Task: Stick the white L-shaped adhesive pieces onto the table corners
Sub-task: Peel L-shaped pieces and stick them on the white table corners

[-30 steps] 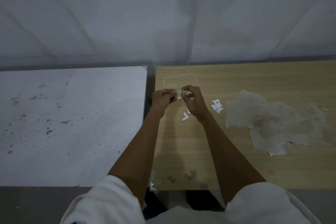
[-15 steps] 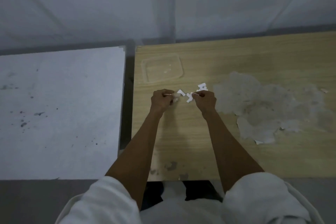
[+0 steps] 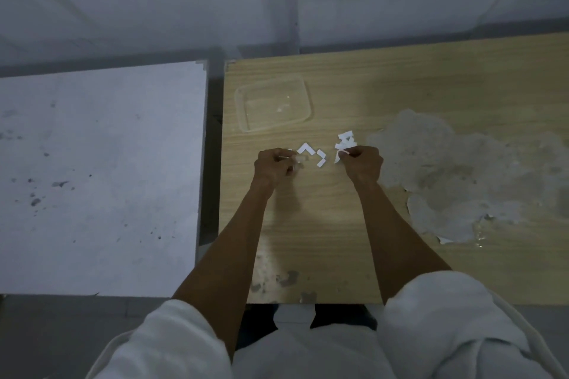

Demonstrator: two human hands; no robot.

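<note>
- L. hand: fingers are curling inward, thumb & forefinger pinching a small pale piece; the piece's exact shape can't be told.
- R. hand: fingers are likewise curling in, tips pinching a white scrap at the hand's upper-left edge.
- Both hands are sitting knuckles-up over the wooden table with a gap between them; whether they are touching the surface can't be told.
- L-piece A is lying flat just right of the L. hand's fingertips.
- L-piece B is lying just beside A, approx. midway toward the R. hand.
- Heap of white pieces is lying just beyond the R. hand's fingertips.
- Clear plastic tray is sitting beyond the L. hand, apart from it.
- Worn grey patch is spreading across the wood right of the R. hand, starting near its wrist.
- White table w/ dark specks is standing left of the L. hand, across a dark gap.
- White sleeves are covering the upper arms only; forearms are showing bare.
</note>
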